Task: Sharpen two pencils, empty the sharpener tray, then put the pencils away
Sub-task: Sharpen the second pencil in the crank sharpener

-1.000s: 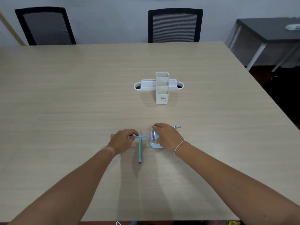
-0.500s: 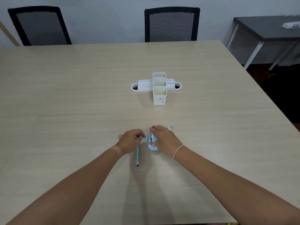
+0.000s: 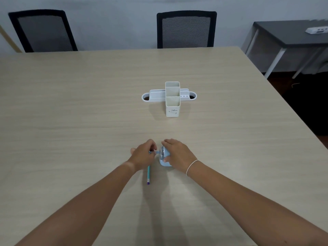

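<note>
A light blue desktop sharpener [image 3: 164,159] stands on the table near the front. My right hand [image 3: 177,155] lies over its top and right side and grips it. My left hand [image 3: 142,155] pinches a light blue pencil [image 3: 154,152] that points right into the sharpener's face; only a short piece of it shows between fingers and sharpener. A second teal pencil [image 3: 148,174] with a purple end lies flat on the table under my left hand, running toward me.
A white pencil holder [image 3: 173,107] with two tall square cups and a low side tray [image 3: 156,96] stands at mid-table. Two black chairs [image 3: 186,29] sit behind the far edge. A dark side table [image 3: 291,38] is at right.
My left hand has slid right toward the sharpener, and less of the held pencil shows between them. The sharpener's crank, seen at first, is out of sight behind my right hand.
</note>
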Demonstrator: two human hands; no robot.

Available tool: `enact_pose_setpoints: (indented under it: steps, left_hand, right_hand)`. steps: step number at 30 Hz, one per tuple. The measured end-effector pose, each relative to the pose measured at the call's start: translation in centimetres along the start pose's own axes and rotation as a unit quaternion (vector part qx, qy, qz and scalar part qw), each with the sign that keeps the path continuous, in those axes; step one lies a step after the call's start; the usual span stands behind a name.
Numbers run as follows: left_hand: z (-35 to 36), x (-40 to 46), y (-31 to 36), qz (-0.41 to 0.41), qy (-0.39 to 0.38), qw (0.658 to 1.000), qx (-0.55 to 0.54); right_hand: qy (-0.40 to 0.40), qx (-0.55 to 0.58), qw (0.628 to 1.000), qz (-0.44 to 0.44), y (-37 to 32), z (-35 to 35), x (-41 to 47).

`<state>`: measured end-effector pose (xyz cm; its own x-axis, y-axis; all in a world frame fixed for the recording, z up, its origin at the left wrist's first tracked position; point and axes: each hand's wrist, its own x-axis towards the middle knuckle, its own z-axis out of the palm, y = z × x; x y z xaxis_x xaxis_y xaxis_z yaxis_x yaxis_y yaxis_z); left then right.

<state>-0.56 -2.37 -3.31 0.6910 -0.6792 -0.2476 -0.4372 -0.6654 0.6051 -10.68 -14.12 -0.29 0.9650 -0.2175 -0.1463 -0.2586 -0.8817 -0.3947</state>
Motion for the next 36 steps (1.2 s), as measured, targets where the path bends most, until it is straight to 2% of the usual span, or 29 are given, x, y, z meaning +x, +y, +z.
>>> enact_pose_setpoints:
  steps: [4,7,9,11,13,14,18,22,25,28,32,36]
  left_hand:
    - [-0.4,-0.2,0.3,0.008,0.007,1.0,0.005]
    - [-0.8,-0.2,0.7,0.029,0.043,0.999,-0.001]
    - [-1.2,-0.1,1.3,0.049,0.062,0.997,-0.007]
    - [-1.5,-0.1,2.1,0.071,0.062,0.996,-0.009]
    - [-1.5,-0.1,3.0,0.097,0.045,0.994,-0.009]
    - [-1.4,-0.2,3.5,0.108,0.028,0.994,-0.009]
    - [-0.2,-0.1,5.1,0.135,-0.058,0.987,0.069]
    - [1.5,0.4,5.6,0.132,-0.083,0.973,0.171]
    - [2.2,0.7,5.8,0.11,-0.064,0.969,0.21]
    - [2.7,0.8,5.9,0.093,-0.04,0.969,0.227]
    - [2.9,1.0,5.8,0.099,-0.033,0.964,0.244]
    - [2.7,1.1,5.8,0.112,-0.044,0.958,0.26]
  right_hand:
    - [-0.012,0.024,1.0,0.001,0.2,-0.4,-0.1]
    - [0.0,0.103,0.994,0.024,0.6,-1.1,-0.5]
    - [0.087,0.2,0.974,0.058,1.4,-2.0,-0.5]
    - [0.188,0.3,0.929,0.107,2.7,-3.0,-0.6]
    - [0.231,0.344,0.895,0.162,4.8,-3.3,-0.7]
    - [0.229,0.345,0.891,0.187,5.9,-3.0,-0.8]
    - [0.123,0.286,0.924,0.222,8.9,-0.1,-1.8]
    - [0.052,0.205,0.964,0.16,9.1,2.3,-1.9]
    - [0.055,0.159,0.976,0.139,8.9,3.0,-1.4]
    - [0.048,0.096,0.982,0.158,8.5,3.2,-1.1]
    - [0.029,0.086,0.988,0.125,7.4,3.7,-3.4]
    - [0.11,0.107,0.988,0.03,6.3,1.4,-6.9]
